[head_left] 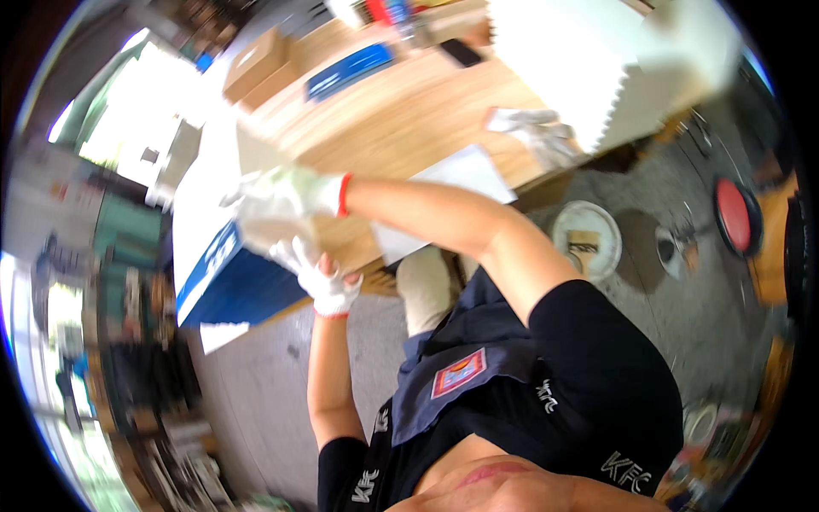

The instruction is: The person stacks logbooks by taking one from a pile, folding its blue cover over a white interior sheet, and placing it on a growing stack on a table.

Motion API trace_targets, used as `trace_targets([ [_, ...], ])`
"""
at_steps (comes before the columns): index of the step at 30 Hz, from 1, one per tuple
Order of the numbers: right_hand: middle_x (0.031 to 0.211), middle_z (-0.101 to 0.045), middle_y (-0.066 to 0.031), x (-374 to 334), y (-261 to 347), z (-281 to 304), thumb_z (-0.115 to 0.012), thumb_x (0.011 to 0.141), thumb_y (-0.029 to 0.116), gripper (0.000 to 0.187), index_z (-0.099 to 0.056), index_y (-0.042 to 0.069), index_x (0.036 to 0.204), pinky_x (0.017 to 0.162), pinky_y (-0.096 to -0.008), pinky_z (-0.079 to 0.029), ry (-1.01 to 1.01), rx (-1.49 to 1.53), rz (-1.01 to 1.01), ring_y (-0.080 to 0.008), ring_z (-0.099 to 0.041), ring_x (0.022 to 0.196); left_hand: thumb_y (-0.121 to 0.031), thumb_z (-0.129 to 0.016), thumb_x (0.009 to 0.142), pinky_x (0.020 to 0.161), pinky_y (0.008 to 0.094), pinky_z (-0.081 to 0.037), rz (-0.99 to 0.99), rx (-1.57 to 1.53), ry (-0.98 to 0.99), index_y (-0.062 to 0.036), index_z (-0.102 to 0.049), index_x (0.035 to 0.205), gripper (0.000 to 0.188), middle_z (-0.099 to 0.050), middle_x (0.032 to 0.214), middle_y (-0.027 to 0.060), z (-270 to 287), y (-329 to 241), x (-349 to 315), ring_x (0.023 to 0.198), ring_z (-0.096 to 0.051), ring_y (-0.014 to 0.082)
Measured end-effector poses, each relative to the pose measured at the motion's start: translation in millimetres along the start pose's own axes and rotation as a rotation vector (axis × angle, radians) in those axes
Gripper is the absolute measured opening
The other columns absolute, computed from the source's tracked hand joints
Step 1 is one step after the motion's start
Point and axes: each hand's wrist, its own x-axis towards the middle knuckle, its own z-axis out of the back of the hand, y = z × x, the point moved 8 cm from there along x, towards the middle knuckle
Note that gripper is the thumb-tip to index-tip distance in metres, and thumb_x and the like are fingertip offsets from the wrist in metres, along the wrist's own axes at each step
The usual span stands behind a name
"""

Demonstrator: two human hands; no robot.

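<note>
1. The left hand (324,286), in a white fabric glove with a red cuff, has its fingers spread beside a large blue-and-white box (247,282); contact is unclear.
2. The right hand (286,194), similarly gloved, is blurred over the box; whether it grips cannot be told.
3. The box is at the left end of the pale wood-grain worktop (367,145).
4. A flat white sheet (469,171) lies partly beneath the right forearm.

Pale wooden table (409,119), grey floor (247,384), bright window (119,128)
</note>
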Motion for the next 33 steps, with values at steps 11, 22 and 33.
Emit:
trace_targets([
  [11,0.114,-0.068,-0.0139,-231,145,176,-0.052,0.098,0.041,0.041,-0.064,0.009,0.119,0.094,-0.0376,-0.047,-0.27,-0.238,-0.895,-0.0313,-0.063,0.109,-0.042,-0.046,0.102,0.118,0.0409,-0.026,0.517,-1.334,0.433,-0.002,-0.033,0.154,0.066,-0.041,0.154,0.0192,-163,-151,228,0.143,-0.037,0.0308],
  [22,0.119,-0.069,-0.007,-377,185,212,-0.055,0.1,0.026,0.028,-0.066,0.007,0.118,0.101,-0.0317,-0.046,-0.438,-0.118,-1.076,-0.0203,-0.064,0.113,-0.029,-0.044,0.102,0.052,0.0308,-0.033,1.481,-1.906,1.007,-0.0069,-0.047,0.101,0.022,-0.047,0.082,0.0053,-315,-246,284,0.06,-0.037,0.0156],
  [33,0.11,-0.072,-0.0092,-466,193,207,-0.057,0.098,0.032,0.027,-0.069,0.012,0.112,0.093,-0.034,-0.05,-0.537,-0.225,-1.132,-0.0245,-0.067,0.107,-0.029,-0.045,0.099,0.059,0.0396,-0.049,1.663,-1.766,0.762,-0.0029,-0.055,0.094,0.028,-0.064,0.087,0.0091,-321,-226,285,0.076,-0.064,0.0247],
])
